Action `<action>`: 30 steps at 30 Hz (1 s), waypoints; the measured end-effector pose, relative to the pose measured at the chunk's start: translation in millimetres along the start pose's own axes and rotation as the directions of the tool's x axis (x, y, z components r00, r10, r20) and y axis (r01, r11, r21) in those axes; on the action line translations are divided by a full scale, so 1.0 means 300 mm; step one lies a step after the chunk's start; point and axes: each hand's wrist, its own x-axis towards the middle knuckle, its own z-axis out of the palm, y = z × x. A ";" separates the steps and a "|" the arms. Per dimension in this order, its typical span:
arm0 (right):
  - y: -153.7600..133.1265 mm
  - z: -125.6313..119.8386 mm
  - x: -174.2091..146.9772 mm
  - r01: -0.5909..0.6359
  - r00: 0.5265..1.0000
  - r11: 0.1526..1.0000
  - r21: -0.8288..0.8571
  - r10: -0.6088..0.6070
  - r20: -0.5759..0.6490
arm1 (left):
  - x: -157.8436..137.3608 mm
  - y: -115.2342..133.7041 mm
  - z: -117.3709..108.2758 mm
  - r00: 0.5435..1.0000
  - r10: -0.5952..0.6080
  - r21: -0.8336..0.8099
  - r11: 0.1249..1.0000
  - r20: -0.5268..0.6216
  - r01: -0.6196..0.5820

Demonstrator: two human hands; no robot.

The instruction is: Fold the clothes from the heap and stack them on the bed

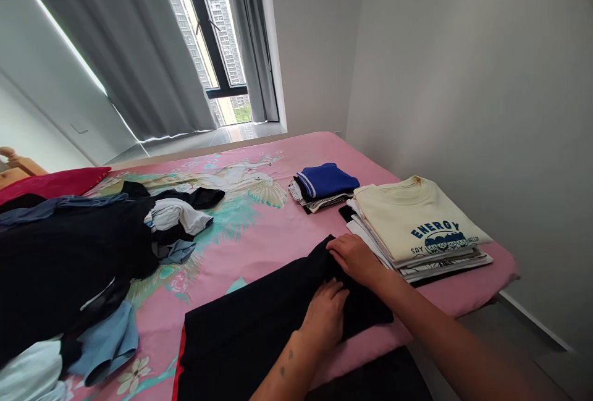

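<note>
A black garment point(250, 320) with a red edge at its left end lies lengthwise on the near side of the bed. My right hand point(354, 256) grips its far edge near the right end, fingers curled over the cloth. Just nearer to me, my left hand point(324, 311) has its fingers bent into the same cloth, bunching it. Both fingertips are partly hidden in the dark fabric. Right beside my right hand stands a stack of folded shirts, topped by a cream T-shirt point(417, 219) with blue lettering.
Behind the shirts sits a smaller folded pile with blue shorts point(328, 180) on top. Loose dark clothes point(69, 259) are heaped on the left, with a red pillow point(55, 183) behind. The pink patterned bedsheet point(278, 228) covers the bed, whose right edge runs near the wall.
</note>
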 end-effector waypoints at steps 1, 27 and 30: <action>-0.004 -0.005 0.022 0.014 1.000 1.000 0.001 -0.014 0.000 | 0.037 -0.016 -0.001 0.999 -0.034 -0.010 0.999 0.012 0.034; 0.153 0.035 -0.550 -0.755 0.656 0.328 0.568 0.398 0.641 | 0.263 -0.157 -0.025 0.919 -0.376 0.054 0.927 0.119 0.372; 0.152 0.047 -0.551 -0.767 0.641 0.322 0.555 0.409 0.649 | 0.257 -0.159 -0.020 0.928 -0.354 0.091 0.934 0.116 0.345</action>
